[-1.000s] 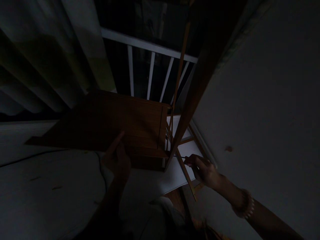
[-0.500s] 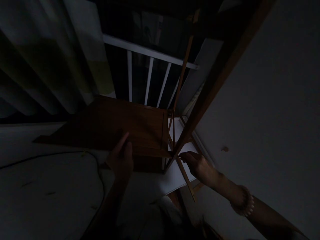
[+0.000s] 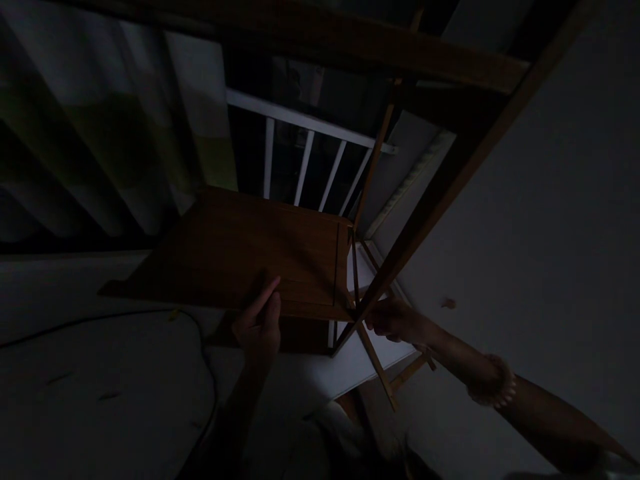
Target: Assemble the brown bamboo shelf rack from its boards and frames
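The scene is very dark. A brown wooden shelf board [image 3: 260,253] lies flat inside a wooden rack frame [image 3: 425,200]. My left hand [image 3: 260,330] grips the board's near edge, thumb on top. My right hand [image 3: 393,319] is closed at the board's right corner, where it meets the frame's slanted post; whatever it pinches is too small and dark to name. A bead bracelet [image 3: 493,387] is on my right wrist.
A white railing [image 3: 305,160] with vertical bars stands behind the rack. A pale curtain [image 3: 115,133] hangs at the left. A white wall [image 3: 540,233] is close on the right. A pale surface with a dark cable [image 3: 100,320] lies below left.
My right hand has moved up and left from the lower slat to the board's right corner. My left hand has stayed on the board's edge. The view has tilted, showing the rack's top bar.
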The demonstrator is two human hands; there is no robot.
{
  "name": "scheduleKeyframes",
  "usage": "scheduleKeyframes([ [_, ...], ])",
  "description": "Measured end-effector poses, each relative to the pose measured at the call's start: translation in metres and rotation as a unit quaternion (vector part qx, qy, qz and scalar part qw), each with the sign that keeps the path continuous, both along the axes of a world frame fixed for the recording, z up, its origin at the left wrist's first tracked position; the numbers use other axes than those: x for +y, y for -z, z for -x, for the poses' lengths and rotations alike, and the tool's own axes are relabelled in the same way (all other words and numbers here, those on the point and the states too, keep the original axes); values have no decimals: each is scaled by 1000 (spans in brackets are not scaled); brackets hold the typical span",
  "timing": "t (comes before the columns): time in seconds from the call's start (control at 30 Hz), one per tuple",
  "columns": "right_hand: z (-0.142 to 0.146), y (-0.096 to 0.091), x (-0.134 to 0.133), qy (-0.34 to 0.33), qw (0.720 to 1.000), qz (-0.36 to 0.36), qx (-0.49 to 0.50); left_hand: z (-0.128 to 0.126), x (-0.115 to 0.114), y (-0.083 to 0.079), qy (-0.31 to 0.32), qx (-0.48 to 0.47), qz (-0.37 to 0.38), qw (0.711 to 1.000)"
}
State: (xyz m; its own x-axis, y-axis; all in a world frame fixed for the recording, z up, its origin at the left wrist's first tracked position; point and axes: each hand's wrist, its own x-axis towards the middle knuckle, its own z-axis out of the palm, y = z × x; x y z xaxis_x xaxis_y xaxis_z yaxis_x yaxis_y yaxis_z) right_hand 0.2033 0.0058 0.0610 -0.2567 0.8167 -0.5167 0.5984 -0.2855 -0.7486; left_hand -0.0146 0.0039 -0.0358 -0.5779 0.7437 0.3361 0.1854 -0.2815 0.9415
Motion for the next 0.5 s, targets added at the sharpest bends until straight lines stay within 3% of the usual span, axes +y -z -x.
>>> scheduleKeyframes([
  [0.2, -2, -3, 17, 49, 975, 205, 69, 1, 3, 8, 22, -18, -38, 999],
  [0.3, -3, -6, 21, 25, 969, 234, 69, 0, 4, 8, 18, -41, -50, 998],
  [0.4, -3, -7, 20, -35, 988, 134, 66, -1, 4, 8, 13, -57, -43, 997],
  [0.5, -3, -5, 13, -114, 991, -64, -14, -1, 5, 8, 13, -55, -32, 998],
])
